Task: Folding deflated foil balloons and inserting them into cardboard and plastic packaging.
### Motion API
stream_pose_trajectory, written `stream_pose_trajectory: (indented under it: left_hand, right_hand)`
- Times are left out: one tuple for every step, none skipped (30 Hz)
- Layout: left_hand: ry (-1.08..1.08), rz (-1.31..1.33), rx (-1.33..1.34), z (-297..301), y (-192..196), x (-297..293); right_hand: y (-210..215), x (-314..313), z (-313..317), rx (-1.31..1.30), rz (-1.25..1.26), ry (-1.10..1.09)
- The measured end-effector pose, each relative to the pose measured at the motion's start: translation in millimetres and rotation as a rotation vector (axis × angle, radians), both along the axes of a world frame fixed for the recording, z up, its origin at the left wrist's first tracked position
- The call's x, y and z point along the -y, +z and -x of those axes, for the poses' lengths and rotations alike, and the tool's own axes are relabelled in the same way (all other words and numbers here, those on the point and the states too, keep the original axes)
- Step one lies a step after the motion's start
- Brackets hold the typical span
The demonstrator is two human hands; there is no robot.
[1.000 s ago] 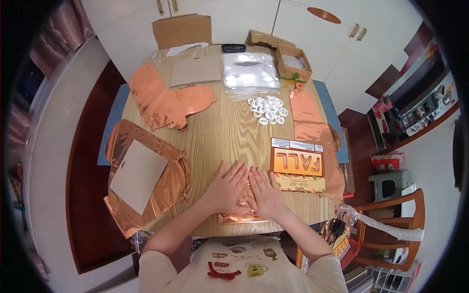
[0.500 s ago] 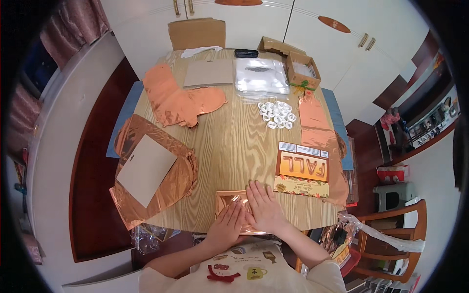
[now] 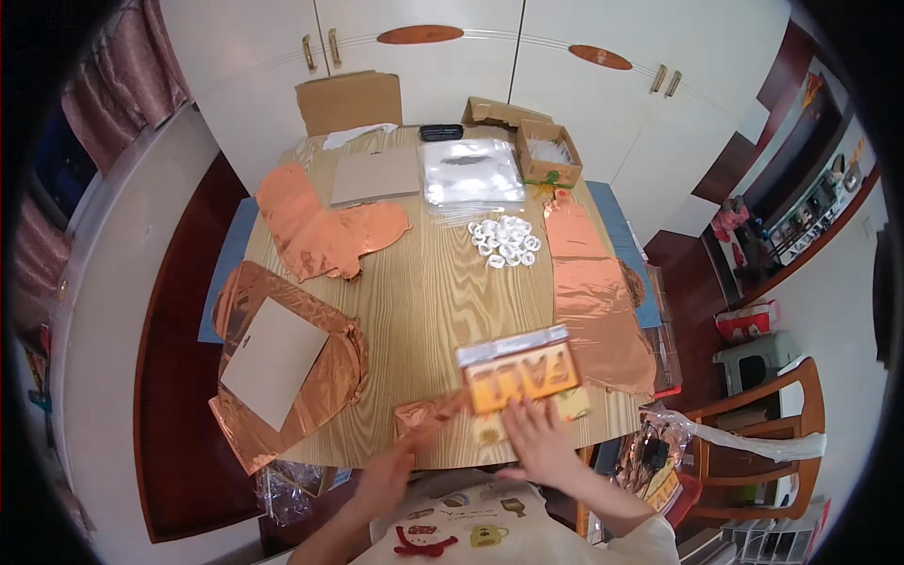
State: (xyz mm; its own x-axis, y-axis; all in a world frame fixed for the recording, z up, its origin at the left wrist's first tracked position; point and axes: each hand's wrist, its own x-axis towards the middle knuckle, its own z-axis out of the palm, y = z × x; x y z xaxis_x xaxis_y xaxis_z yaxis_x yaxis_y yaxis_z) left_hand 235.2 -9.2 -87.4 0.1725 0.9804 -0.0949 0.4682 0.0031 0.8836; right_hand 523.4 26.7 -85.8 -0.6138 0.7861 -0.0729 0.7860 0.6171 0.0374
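My right hand (image 3: 543, 447) lies with fingers spread over the lower part of a printed orange-and-yellow card (image 3: 521, 379) showing balloon letters, slightly blurred and tilted on the table. At the near edge, my left hand (image 3: 384, 482) is closed on a folded copper foil balloon (image 3: 428, 419), which is blurred by motion. The foil's upper right end reaches the card's left edge; I cannot tell whether it goes beneath it.
Flat copper foil balloons lie at the left (image 3: 320, 226) and right (image 3: 603, 311). A grey board (image 3: 275, 363) rests on another foil piece. White ribbon rolls (image 3: 504, 241), clear plastic bags (image 3: 471, 174) and an open carton (image 3: 549, 153) stand farther back. A wooden chair (image 3: 758, 443) is at right.
The card has come leftward and nearer, under my right hand. Both hands were pressing the folded foil flat; now only my left holds it, and the foil is turned and partly lifted. The view has shifted.
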Motion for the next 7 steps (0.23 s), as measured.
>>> stream_pose_trajectory:
  left_hand:
    - [0.108,0.044,0.069,14.1,-3.8,2.2]
    - [0.218,0.090,0.138,25.7,-6.0,2.6]
    - [0.345,0.140,0.479,34.0,-4.9,2.0]
    - [0.468,0.185,0.821,41.1,-2.5,-1.5]
    - [0.585,0.224,1.171,46.9,0.1,-6.0]
    - [0.644,0.195,1.163,51.5,3.2,-11.5]
    - [0.703,0.166,1.154,55.4,6.5,-18.6]
  right_hand:
    - [-9.7,9.3,-1.5,-0.062,-0.052,0.087]
    - [-25.4,17.8,-3.9,-0.124,-0.104,0.177]
    - [-29.8,19.3,-3.1,-0.189,-0.157,0.282]
    - [-31.1,19.8,-5.6,-0.308,-0.160,0.255]
    - [-24.1,18.9,-6.4,-0.424,-0.162,0.230]
    - [-20.1,17.5,-8.9,-0.539,-0.162,0.204]
    - [-40.9,15.9,-20.3,-0.654,0.063,0.015]
